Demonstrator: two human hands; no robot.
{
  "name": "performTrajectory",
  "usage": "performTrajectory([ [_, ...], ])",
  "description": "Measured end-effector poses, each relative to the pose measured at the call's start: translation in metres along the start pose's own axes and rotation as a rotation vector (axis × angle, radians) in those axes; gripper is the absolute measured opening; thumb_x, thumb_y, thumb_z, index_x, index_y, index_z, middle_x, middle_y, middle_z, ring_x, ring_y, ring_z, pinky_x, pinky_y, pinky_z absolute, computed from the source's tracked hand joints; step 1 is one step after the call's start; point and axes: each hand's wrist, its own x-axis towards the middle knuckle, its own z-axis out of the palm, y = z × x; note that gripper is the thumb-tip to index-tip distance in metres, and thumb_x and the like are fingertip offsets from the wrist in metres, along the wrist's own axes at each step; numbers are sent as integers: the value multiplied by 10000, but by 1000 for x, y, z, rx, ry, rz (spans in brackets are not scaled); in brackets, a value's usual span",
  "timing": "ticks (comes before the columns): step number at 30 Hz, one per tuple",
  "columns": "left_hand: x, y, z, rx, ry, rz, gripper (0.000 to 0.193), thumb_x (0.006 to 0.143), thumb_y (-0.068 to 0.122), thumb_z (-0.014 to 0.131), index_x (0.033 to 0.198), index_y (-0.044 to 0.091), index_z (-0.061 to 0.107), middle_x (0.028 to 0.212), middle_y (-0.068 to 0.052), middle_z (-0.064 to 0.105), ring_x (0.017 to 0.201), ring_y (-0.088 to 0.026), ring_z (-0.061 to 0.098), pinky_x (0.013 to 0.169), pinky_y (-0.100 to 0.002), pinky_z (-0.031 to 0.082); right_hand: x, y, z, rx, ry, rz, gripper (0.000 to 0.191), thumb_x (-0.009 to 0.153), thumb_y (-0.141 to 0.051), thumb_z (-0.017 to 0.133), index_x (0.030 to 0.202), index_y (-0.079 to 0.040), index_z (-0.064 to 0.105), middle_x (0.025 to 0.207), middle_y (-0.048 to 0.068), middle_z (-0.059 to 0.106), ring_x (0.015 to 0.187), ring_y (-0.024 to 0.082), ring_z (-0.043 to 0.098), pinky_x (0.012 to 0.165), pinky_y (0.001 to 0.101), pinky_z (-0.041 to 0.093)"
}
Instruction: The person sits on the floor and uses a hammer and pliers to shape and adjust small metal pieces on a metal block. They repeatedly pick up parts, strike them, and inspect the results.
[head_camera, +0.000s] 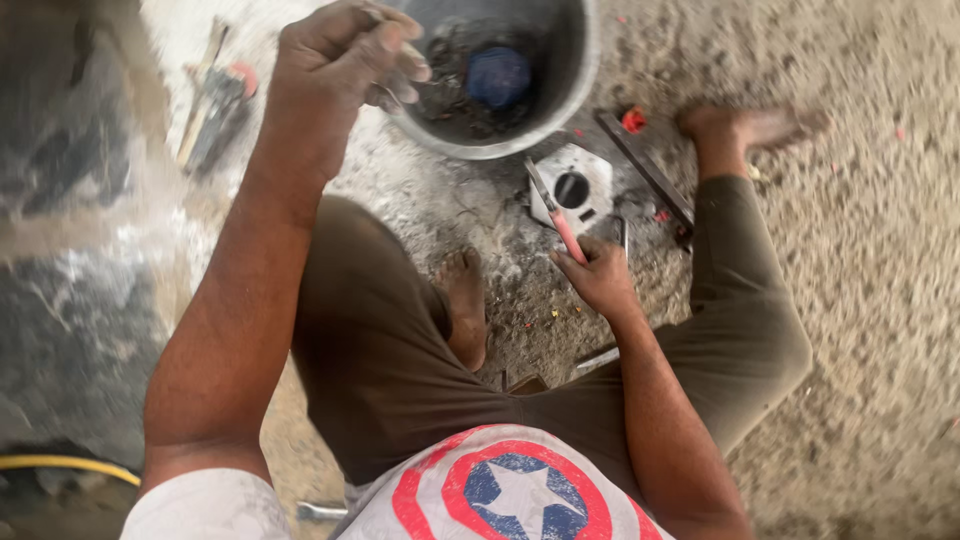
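- Person sits on a gritty floor (860, 300), and I look down from the head camera at both bare hands.
- I see the left hand (340, 60) raised over the rim of a grey bucket (575, 90); its fingers are curled together, but I cannot tell if they pinch something.
- Inside the bucket I see dark wet material and a blue lump (498, 76).
- The right hand (600, 275) is lower, clenched around the red handle of a tool (557, 215).
- The tool's metal tip rests on a white plate (575, 188) with a round hole, which lies on the floor just below the bucket.
- A dark metal bar (645, 170) lies beside the plate, on its right in the picture.
- More tools (215, 100) lie on the floor at the upper left, well apart from both hands.
- Two bare feet (462, 300) are near the plate.
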Motion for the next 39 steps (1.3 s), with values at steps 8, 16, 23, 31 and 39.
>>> performTrajectory([
  [8, 19, -61, 141, 580, -273, 254, 146, 976, 273, 806, 1019, 136, 777, 1028, -12, 776, 904, -134, 669, 851, -384, 545, -17, -41, -55, 115, 440, -362, 390, 855, -33, 830, 708, -24, 469, 693, 67, 491, 617, 188, 440, 563, 378, 366],
  [16, 19, -118, 157, 774, -345, 412, 180, 921, 280, 859, 926, 126, 765, 987, -4, 774, 993, -198, 634, 946, -436, 414, -23, -41, -77, -46, 565, -394, 370, 855, -6, 830, 753, -41, 476, 803, 86, 505, 681, 190, 495, 580, 387, 400],
  [23, 31, -120, 162, 724, -312, 314, 167, 908, 251, 880, 946, 122, 780, 1002, -5, 771, 992, -179, 650, 937, -402, 460, -8, -27, -59, 94, 576, -335, 398, 844, -5, 812, 723, -62, 437, 787, 54, 521, 657, 163, 516, 555, 373, 421],
  [31, 28, -122, 161, 480, -325, 56, 86, 935, 198, 807, 973, 122, 793, 953, -15, 779, 864, -110, 689, 758, -309, 538, -6, -15, -41, 148, 499, -252, 459, 836, -38, 834, 652, -95, 418, 685, 26, 494, 596, 130, 456, 482, 346, 374],
  [39, 38, -109, 144, -139, -111, -420, 133, 1008, 205, 738, 989, 74, 751, 856, -26, 764, 722, -73, 678, 641, -229, 530, -12, -25, -39, 131, 208, -154, 291, 951, -174, 804, 764, -39, 626, 720, 43, 571, 644, 140, 539, 539, 346, 484],
])
